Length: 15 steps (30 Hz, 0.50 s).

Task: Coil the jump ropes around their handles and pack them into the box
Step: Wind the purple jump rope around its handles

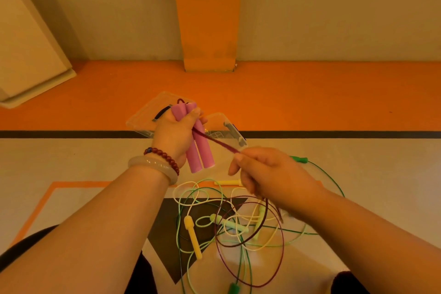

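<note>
Left hand (175, 137) is gripping two pink handles (200, 150) side by side, just in front of the clear box (219, 119). Right hand (262, 174) is pinching one maroon rope (214, 142), pulling it taut. Three tangled ropes (202, 198) are lying on the floor (95, 162), showing two yellow handles (192, 236), two pale green handles (230, 223) and two dark green handles (298, 159).

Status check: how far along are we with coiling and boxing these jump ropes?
Done: nothing looks packed; the visible part of the clear box shows no rope. In hand: the left hand grips both pink handles while the right hand pinches the maroon rope, most of it hanging loose. Left: the yellow rope, pale green rope and green rope lie tangled.
</note>
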Motion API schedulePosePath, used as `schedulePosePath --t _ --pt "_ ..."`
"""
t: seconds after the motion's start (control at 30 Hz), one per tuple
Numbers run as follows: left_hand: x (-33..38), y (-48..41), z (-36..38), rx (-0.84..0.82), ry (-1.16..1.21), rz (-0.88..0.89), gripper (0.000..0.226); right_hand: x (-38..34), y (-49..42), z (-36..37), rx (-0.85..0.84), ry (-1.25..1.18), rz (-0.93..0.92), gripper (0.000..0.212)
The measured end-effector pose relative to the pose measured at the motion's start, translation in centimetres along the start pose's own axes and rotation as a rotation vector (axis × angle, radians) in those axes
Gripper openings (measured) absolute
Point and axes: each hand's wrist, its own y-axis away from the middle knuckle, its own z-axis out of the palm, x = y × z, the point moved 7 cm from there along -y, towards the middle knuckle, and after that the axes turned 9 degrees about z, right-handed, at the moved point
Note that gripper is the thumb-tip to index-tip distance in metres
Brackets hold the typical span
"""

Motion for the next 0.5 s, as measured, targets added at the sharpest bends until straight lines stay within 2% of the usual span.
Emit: schedulePosePath --t 0.07,0.2,0.33,0.4,0.5 --pt "-0.2 0.2 0.5 -0.038 0.025 -0.022 0.010 -0.5 0.0 -1.8 0.077 0.038 -0.056 0.033" --pt "-0.4 0.6 1.3 -0.098 0.134 -0.136 0.008 -0.9 0.1 -4.8 0.239 0.263 -0.135 0.024" --pt "-0.1 1.9 2.9 -0.287 0.088 -0.213 0.010 -0.6 -0.6 -8.1 0.406 0.372 -0.167 0.022" --pt "-0.2 2.4 3.4 -0.327 0.055 -0.209 0.015 0.5 -1.5 -8.8 0.437 0.454 -0.124 0.027" --pt "-1.1 2.6 3.5 -0.283 0.085 -0.223 0.012 1.9 -2.6 -7.6 0.347 0.502 -0.078 0.027"
